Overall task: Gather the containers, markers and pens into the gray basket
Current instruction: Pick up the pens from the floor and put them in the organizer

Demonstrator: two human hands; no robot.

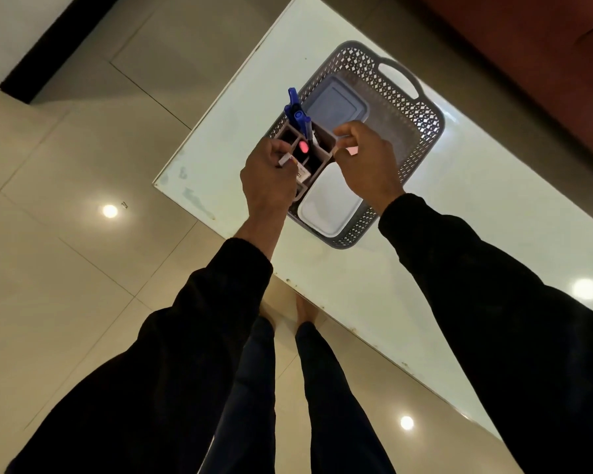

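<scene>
A gray lattice basket (421, 124) stands on the white table (476, 213). Inside lie a bluish lidded container (336, 104) at the far end and a white lidded container (329, 203) at the near end. A gray pen holder with compartments (319, 138) sits over the basket's left side, holding blue markers (297, 114) and a red-capped marker (63, 148). My left hand (267, 179) grips a white pen (285, 160) at the holder's near edge. My right hand (367, 159) pinches the holder's right rim.
The table's left edge and near corner (158, 183) border a beige tiled floor (65, 234). A dark red sofa (545, 63) sits beyond the table at top right. My legs and feet are below the table edge.
</scene>
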